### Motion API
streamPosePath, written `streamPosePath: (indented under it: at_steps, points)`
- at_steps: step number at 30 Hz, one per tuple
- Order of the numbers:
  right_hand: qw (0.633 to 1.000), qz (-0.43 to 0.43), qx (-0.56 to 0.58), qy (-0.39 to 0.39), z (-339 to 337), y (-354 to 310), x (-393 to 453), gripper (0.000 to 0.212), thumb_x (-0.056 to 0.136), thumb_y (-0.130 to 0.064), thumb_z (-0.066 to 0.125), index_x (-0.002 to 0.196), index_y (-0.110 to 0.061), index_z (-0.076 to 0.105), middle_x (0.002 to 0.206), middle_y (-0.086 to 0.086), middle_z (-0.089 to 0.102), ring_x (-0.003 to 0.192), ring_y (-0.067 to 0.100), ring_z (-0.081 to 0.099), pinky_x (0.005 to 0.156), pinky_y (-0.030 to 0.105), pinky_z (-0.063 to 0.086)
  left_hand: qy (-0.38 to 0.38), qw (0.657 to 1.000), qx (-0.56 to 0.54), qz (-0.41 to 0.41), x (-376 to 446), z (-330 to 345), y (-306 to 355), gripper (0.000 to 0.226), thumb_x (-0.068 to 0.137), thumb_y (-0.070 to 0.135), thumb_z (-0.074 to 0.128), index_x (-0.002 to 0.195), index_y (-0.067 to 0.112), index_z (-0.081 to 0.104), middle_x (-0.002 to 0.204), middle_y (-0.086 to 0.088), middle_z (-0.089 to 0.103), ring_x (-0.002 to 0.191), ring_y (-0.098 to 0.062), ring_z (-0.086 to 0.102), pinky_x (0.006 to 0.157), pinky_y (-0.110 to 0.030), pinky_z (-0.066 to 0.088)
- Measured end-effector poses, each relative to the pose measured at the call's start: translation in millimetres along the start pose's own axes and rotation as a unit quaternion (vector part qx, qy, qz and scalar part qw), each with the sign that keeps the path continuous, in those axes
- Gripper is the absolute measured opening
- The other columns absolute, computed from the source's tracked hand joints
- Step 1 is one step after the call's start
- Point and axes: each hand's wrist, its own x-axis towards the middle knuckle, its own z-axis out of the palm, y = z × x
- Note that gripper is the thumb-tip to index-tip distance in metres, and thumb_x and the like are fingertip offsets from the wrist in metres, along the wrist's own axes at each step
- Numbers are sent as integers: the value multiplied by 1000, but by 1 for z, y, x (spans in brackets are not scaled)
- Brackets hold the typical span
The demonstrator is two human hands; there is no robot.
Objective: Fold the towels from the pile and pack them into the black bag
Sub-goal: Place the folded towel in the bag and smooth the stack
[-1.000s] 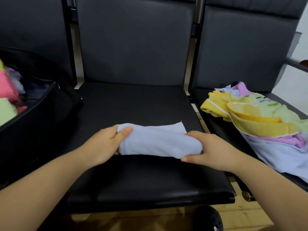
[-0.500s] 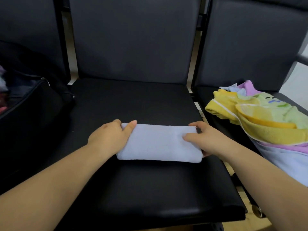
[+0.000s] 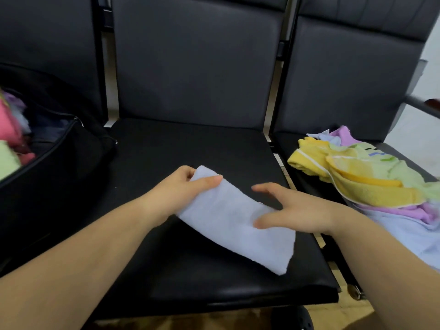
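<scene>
One folded pale blue towel (image 3: 234, 220) lies slantwise over the middle chair seat (image 3: 190, 148), its far end toward 11 o'clock and its near corner toward 5 o'clock. Two hands are on or near it. The left hand (image 3: 183, 186) grips the towel's far end, thumb laid across the top of the cloth and the other fingers wrapped under its edge, forearm reaching in from 8 o'clock. The right hand (image 3: 292, 210) is spread loose, fingers splayed and pointing toward 9 o'clock; its thumb lies over the towel's right part, but whether it touches the cloth cannot be told, as that hand is blurred. The two hands are apart, with bare towel between them.

Three dark padded chairs stand in a row. On the seat at 9 o'clock sits one black bag (image 3: 59, 158), unzipped, with pink, green and pale purple cloth showing inside at its left edge. On the seat at 3 o'clock lies one loose pile of towels (image 3: 371, 182): yellow, light green, purple and pale blue cloth can be told apart, though how many pieces cannot be counted. The pile is well apart from the folded towel; the bag is near the left hand's side.
</scene>
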Motion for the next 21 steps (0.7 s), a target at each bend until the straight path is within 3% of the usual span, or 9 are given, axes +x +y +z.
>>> streamPosePath:
  at_steps: [2, 3, 7, 11, 21]
  points:
    - [994, -78, 56, 54, 11, -15, -9, 93, 71, -53, 75, 146, -41, 22, 142, -24, 31, 134, -2, 30, 107, 23, 32, 1, 997, 11, 79, -11, 4, 6, 41, 78, 48, 70, 113, 32, 56, 107, 12, 63, 97, -5, 62, 78, -24, 50]
    - [989, -107, 69, 73, 17, -21, -11, 96, 68, -55, 76, 146, -42, 22, 141, -25, 35, 131, -4, 35, 106, 23, 35, -10, 993, 19, 112, -17, 5, 8, 35, 80, 45, 68, 112, 35, 58, 107, 13, 63, 97, -4, 62, 79, -25, 51]
    - [983, -139, 43, 114, 43, -39, -10, 69, 69, -56, 75, 128, -36, 45, 113, -17, 60, 102, 1, 59, 87, 31, 54, -21, 981, 59, 184, -38, 4, 18, 17, 84, 45, 62, 91, 30, 66, 94, 11, 68, 90, -4, 64, 78, -25, 51]
    - [982, -130, 43, 132, 53, -47, -9, 48, 71, -59, 72, 108, -32, 59, 98, -12, 65, 89, 5, 63, 82, 34, 55, 30, 976, 82, 198, -50, -11, 22, 23, 88, 48, 57, 90, 25, 63, 93, 8, 65, 88, -8, 62, 74, -25, 49]
    - [979, -147, -100, 96, 35, -107, -14, 49, 78, -70, 55, 102, -27, 57, 96, -9, 64, 86, 9, 62, 81, 32, 53, 179, 968, 49, 166, -76, -72, 19, 41, 94, 49, 47, 92, 11, 59, 89, 0, 60, 80, -11, 54, 65, -24, 39]
